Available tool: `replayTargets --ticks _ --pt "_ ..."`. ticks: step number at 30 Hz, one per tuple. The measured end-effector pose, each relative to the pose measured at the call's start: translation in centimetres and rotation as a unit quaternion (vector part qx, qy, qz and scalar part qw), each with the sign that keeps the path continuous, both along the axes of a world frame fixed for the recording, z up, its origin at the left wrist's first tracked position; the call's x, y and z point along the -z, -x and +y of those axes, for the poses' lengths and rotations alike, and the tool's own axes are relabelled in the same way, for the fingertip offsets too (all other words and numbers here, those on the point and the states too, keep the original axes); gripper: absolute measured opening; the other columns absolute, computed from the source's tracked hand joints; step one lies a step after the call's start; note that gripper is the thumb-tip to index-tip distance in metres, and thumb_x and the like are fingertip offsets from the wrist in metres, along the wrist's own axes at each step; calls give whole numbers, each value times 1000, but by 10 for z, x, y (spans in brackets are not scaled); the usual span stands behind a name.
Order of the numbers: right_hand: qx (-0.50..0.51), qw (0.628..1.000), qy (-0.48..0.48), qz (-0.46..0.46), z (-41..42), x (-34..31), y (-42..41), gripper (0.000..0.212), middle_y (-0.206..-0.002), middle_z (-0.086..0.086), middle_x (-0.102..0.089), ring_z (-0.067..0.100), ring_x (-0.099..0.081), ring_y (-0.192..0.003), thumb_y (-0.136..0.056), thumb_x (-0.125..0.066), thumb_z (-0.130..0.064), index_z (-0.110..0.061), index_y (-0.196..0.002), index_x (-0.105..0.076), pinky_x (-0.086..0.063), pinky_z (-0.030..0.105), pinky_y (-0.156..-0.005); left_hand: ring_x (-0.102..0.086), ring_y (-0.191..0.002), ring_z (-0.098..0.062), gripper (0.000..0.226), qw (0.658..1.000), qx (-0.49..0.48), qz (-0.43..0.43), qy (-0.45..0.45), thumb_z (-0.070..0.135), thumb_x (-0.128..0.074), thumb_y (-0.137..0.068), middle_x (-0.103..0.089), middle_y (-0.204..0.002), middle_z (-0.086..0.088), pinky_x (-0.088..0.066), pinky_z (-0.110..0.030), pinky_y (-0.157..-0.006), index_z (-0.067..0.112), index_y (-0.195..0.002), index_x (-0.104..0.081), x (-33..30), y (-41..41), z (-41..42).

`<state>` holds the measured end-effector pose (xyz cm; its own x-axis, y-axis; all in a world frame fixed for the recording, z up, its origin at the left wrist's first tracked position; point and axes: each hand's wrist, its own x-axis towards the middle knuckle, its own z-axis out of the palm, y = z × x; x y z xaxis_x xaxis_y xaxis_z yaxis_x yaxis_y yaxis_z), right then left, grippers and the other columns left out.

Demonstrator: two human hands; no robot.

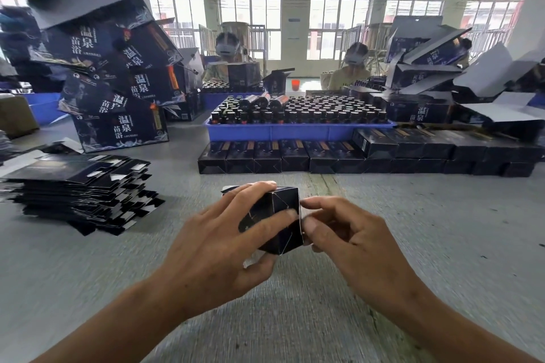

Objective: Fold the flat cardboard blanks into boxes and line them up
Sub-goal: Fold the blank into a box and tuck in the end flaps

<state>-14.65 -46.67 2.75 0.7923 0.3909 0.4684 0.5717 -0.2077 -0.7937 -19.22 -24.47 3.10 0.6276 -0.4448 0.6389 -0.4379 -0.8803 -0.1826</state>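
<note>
Hands, left hand (212, 247) and right hand (351, 242), both clamp the small dark box (275, 219), blank stack (79, 186) left, finished box row (354, 156) behind.

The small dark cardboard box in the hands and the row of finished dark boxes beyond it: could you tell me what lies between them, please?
Only bare grey table top, as the head view shows; nothing stands between the small dark cardboard box and the row of finished dark boxes.

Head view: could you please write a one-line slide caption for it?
Both hands, left and right, fold a dark box beside the stack of flat blanks.
</note>
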Motion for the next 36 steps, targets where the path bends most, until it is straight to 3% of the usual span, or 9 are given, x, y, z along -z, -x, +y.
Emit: replayTargets --ticks 3,8,12,18,23,26,36 --pt "9 1000 -6 6 1 1 0 33 -100 -24 -71 1 -70 -92 -76 -58 -64 -50 -105 -66 -58 17 -78 -56 -122 -22 69 999 17 -3 51 43 -63 -82 -49 -145 -7 -57 -33 -84 21 -144 -43 1 2 -5" --pt "6 1000 -12 27 2 1 -1 18 -95 -26 -72 -2 -70 -88 -81 -66 -51 -45 -98 -69 -54 12 -75 -54 -129 -19 76 996 34 0 85 43 -63 -81 -50 -146 -2 -58 -39 -92 16 -147 -37 2 3 -13" --pt "2 999 -37 38 3 -2 1 25 -90 -24 -74 -1 -71 -84 -75 -63 -57 -42 -93 -71 -53 10 -71 -54 -129 -19 77 995 30 3 94 46 -61 -81 -50 -146 -2 -58 -38 -92 16 -148 -36 2 4 -15" --pt "23 999 -41 28 4 -3 2 19 -82 -21 -74 0 -70 -78 -74 -65 -54 -41 -85 -72 -53 10 -71 -53 -129 -18 79 995 31 -2 91 46 -61 -81 -51 -146 -1 -57 -36 -94 16 -149 -35 3 4 -17" --pt "30 998 -52 29 3 -3 3 3 -79 -20 -74 -1 -71 -77 -81 -74 -39 -39 -84 -74 -52 10 -68 -52 -130 -17 80 995 34 -4 91 47 -61 -80 -50 -145 0 -54 -34 -96 17 -149 -34 3 4 -19" --pt "36 998 -42 14 4 -3 3 11 -80 -22 -74 -2 -71 -78 -86 -74 -30 -40 -85 -73 -52 9 -70 -52 -130 -15 80 995 37 -1 96 46 -61 -80 -48 -146 1 -52 -31 -97 17 -149 -34 3 4 -19" --pt "65 997 -38 -5 5 -5 8 8 -77 -24 -72 -5 -68 -75 -86 -74 -30 -37 -83 -72 -48 5 -65 -52 -131 -16 80 994 50 2 101 46 -63 -81 -46 -148 3 -51 -31 -100 18 -150 -32 3 4 -20"
